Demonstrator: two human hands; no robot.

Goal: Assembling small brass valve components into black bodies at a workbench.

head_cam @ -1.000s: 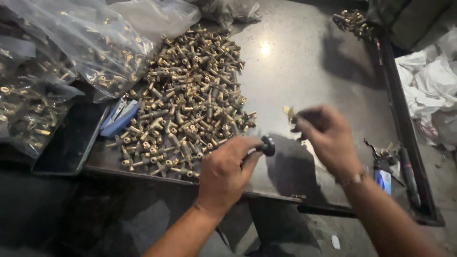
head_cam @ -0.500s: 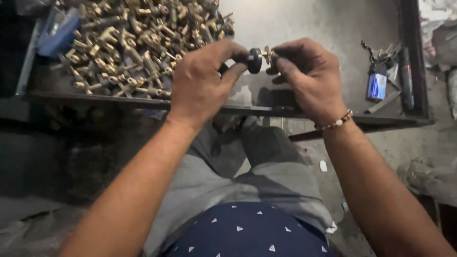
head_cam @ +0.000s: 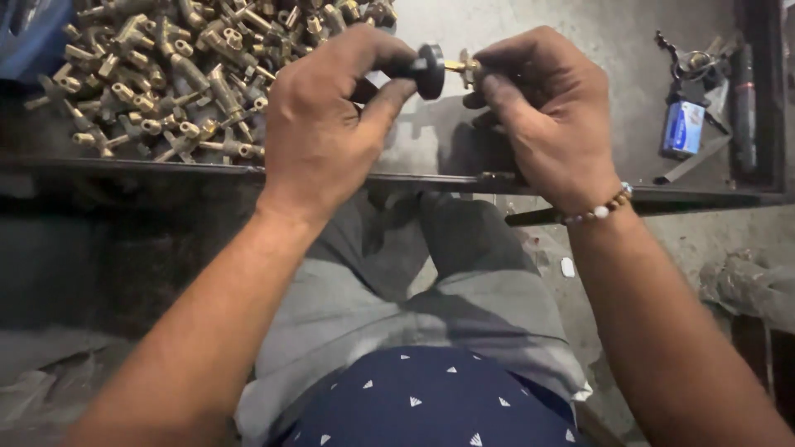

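Observation:
My left hand (head_cam: 331, 116) grips a black round-headed tool (head_cam: 429, 70) between thumb and fingers. My right hand (head_cam: 542, 112) pinches a small brass fitting (head_cam: 464, 68) whose stem meets the tool's black disc. Both hands hover together just above the near edge of a dark metal worktable (head_cam: 431, 178). A big heap of similar brass fittings (head_cam: 190, 74) lies on the table to the left of my left hand.
A small blue and white box (head_cam: 682, 128) and a bunch of dark metal bits (head_cam: 691, 58) lie at the table's right side by a raised black rim (head_cam: 766, 99). My grey-trousered knees (head_cam: 414, 281) are below the table edge. A blue object (head_cam: 29, 37) sits far left.
The camera has tilted down toward my lap. My hands came together from apart a second ago, joining tool and brass fitting, and since half a second ago they have barely shifted.

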